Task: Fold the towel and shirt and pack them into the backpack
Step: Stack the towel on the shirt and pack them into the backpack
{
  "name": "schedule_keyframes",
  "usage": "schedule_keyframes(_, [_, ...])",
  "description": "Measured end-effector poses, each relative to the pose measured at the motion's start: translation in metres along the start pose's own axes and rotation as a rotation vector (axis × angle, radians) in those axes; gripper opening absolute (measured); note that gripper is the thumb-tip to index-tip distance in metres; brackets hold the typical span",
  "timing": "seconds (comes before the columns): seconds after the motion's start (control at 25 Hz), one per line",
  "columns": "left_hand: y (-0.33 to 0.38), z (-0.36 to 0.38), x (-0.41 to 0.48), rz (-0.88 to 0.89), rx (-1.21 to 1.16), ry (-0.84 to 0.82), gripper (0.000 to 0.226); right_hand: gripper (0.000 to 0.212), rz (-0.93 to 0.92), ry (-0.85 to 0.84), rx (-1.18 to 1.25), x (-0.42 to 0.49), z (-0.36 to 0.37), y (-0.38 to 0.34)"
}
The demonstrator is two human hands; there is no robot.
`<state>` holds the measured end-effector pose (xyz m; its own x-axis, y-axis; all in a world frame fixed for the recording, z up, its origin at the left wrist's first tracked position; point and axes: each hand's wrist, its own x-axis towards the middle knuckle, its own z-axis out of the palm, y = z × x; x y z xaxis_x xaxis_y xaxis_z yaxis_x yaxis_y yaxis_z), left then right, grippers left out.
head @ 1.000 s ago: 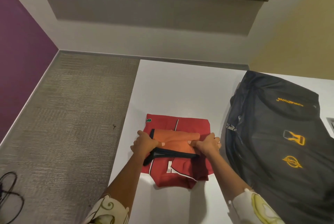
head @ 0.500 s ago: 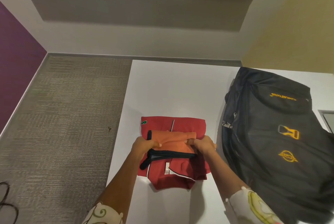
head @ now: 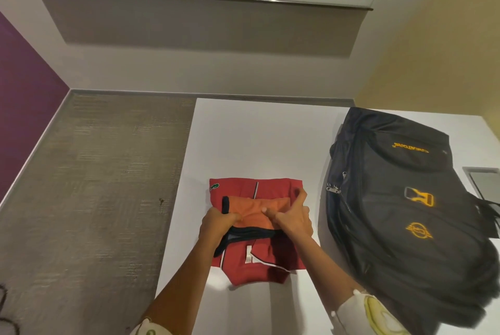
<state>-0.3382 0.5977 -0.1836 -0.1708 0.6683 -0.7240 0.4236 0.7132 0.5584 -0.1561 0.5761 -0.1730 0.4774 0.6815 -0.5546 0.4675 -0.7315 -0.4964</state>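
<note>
Towel [head: 259,213] folded atop shirt [head: 257,264], left hand [head: 217,223] and right hand [head: 293,217] grips closed on it

Smooth, matt white desk [head: 251,140]. Soft red cloth shirt [head: 259,264], knit-looking, white piping and a small green stitched emblem. Orange towel [head: 259,207] of matt cloth, dark-bound edge. Black backpack [head: 400,226] in faintly sheened woven synthetic fabric, yellow embroidered logos, shiny metal zip pulls. Rough, ribbed grey carpet [head: 108,186]. Matt painted walls, purple and yellow.
</note>
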Motion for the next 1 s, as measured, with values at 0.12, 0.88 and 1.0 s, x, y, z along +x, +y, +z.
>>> schedule_keyframes(0.12, [0.011,0.003,-0.02,0.036,0.1,0.058,0.076,0.109,-0.016,0.094,-0.142,-0.011,0.005,-0.004])
schedule_keyframes(0.88, [0.099,0.073,-0.179,0.633,0.616,0.17,0.06,0.06,-0.202,0.192,0.293,-0.089,-0.109,-0.005])
schedule_keyframes(1.0, [0.117,0.097,-0.217,0.784,0.734,0.158,0.062,0.085,-0.124,0.243,0.408,-0.09,-0.153,0.005])
